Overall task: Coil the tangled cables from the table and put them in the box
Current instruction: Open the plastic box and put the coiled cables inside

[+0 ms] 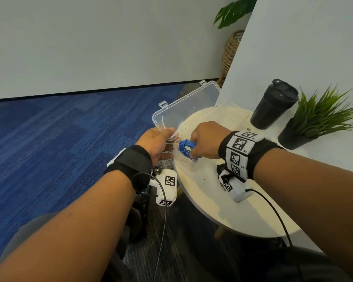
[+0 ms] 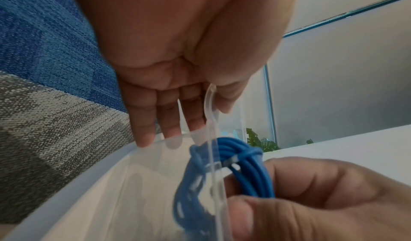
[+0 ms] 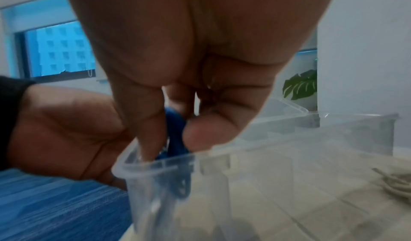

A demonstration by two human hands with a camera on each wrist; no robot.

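Note:
A clear plastic box (image 1: 189,105) with its lid swung open stands at the left edge of the round white table (image 1: 208,202). My left hand (image 1: 168,137) pinches the box's near corner wall (image 2: 212,130), thumb on one side and straight fingers on the other. My right hand (image 1: 194,148) grips a coiled blue cable (image 1: 184,148) and holds it at that corner, its lower loops inside the rim (image 3: 155,163). In the right wrist view the fingers (image 3: 151,135) and thumb pinch the blue cable (image 3: 175,127). A pale coiled cable (image 3: 395,183) shows through the box at the far right.
A black lidded tumbler (image 1: 273,104) and a potted grass plant (image 1: 318,123) stand at the back right of the table, against a white partition. Blue and grey carpet (image 1: 59,149) lies to the left, below the table edge. A wicker plant stand (image 1: 230,53) is behind.

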